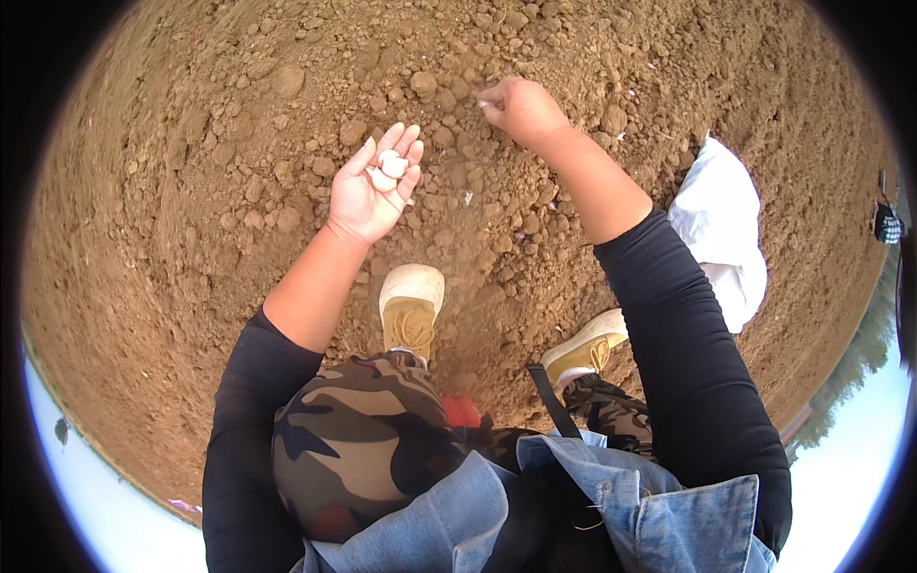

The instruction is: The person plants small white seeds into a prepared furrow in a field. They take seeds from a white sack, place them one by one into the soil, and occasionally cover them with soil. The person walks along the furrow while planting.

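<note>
Palm up, my left hand (372,190) is cupped under several pale garlic cloves (391,166), above brown, cloddy soil (286,143). My right hand (526,111) is further forward and to the right, just over the soil, its fingertips pinched on a small whitish piece (485,104) that looks like a garlic clove. The fingers partly cover that piece. A few small pale bits (468,198) lie on the ground between and beside the hands.
A white sack (716,222) lies on the soil beyond my right forearm. My tan shoes (410,308) stand on the ground close to me. Something red (461,412) shows between my legs. At the far right edge a person in checked clothing (888,225) is partly visible.
</note>
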